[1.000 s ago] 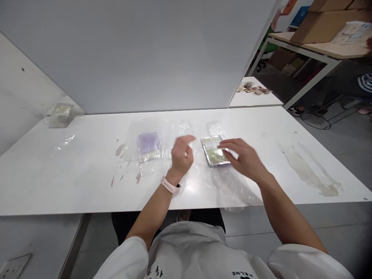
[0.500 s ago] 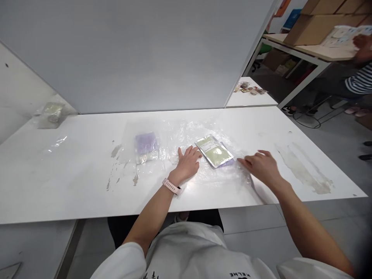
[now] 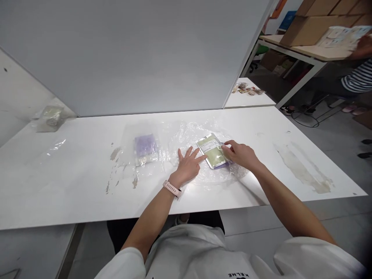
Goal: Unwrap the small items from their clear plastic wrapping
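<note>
A green and silver foil pouch [image 3: 213, 155] with a white label lies slanted on a sheet of clear plastic film [image 3: 186, 131]. A purple packet [image 3: 222, 166] shows from beneath its lower right edge. My left hand [image 3: 188, 166] rests with fingers spread on the film, one fingertip at the pouch's left edge. My right hand [image 3: 240, 154] is closed at the pouch's right side, with film gathered under its fingers; the fingertips are partly hidden. To the left, a purple packet in clear film [image 3: 145, 149] lies flat.
A wrapped packet [image 3: 50, 118] sits in the table's back left corner against the panel. Across the back stands a grey partition [image 3: 139, 58]. Small packets [image 3: 247, 90] lie beyond it on the right. Farther off are cardboard boxes [image 3: 308, 31] and a seated person in a striped sleeve [image 3: 359, 79].
My right hand has moved left and inward with the film edge, from beside the pouch to its right edge. The left hand has spread its fingers while staying in place.
</note>
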`<state>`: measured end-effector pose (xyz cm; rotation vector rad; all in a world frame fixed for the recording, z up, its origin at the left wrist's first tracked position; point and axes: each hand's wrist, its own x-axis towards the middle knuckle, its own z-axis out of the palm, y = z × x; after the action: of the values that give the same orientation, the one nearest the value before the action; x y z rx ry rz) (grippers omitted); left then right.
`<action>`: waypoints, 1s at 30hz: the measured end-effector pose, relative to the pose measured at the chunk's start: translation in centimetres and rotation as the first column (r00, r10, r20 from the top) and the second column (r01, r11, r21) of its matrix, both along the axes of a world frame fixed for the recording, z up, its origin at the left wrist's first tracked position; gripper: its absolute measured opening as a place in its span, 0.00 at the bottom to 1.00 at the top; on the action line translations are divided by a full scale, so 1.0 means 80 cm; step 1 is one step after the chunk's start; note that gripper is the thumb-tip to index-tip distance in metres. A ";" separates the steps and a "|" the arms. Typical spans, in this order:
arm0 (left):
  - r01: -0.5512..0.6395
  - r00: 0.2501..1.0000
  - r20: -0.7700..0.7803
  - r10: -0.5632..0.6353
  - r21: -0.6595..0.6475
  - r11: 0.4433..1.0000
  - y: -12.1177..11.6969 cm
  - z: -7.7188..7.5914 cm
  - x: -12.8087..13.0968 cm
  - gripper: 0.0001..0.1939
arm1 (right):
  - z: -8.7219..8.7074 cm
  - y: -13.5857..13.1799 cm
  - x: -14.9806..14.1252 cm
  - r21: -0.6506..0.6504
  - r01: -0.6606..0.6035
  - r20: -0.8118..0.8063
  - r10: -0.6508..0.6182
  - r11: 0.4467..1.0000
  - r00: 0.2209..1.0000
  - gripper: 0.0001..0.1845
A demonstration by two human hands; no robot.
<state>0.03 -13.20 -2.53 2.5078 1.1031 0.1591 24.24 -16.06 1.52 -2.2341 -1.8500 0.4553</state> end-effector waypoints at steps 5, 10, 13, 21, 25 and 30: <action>-0.008 1.000 -0.011 0.007 -0.026 1.000 0.001 0.002 0.002 0.29 | -0.003 0.032 0.006 -0.062 0.081 -0.559 -0.102 0.995 0.823 0.37; 0.004 1.000 -0.015 -0.004 -0.036 0.999 0.002 0.004 0.001 0.29 | 0.030 0.057 0.002 -0.051 -0.036 -0.591 -0.001 0.998 0.807 0.30; 0.012 1.000 -0.017 -0.012 -0.028 1.000 0.001 0.006 0.000 0.29 | 0.052 0.066 -0.018 -0.164 -0.253 -0.337 0.187 0.954 0.923 0.20; 0.010 1.000 -0.003 -0.010 -0.014 1.000 0.001 0.003 -0.001 0.30 | 0.068 0.072 0.005 0.224 0.034 -0.535 0.094 0.974 0.840 0.10; 0.010 1.000 0.005 -0.010 -0.022 1.000 0.000 0.002 -0.002 0.29 | 0.088 0.066 0.092 0.728 0.439 -0.598 0.175 0.527 0.782 0.16; 0.007 1.000 0.010 -0.007 -0.025 1.000 -0.001 0.002 -0.002 0.29 | 0.061 0.045 0.159 0.688 0.333 -0.344 -0.114 0.645 0.932 0.16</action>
<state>-0.15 -13.24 -2.39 2.4859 1.0863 0.1544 36.94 -12.49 6.38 -1.6789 -1.2474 -0.0573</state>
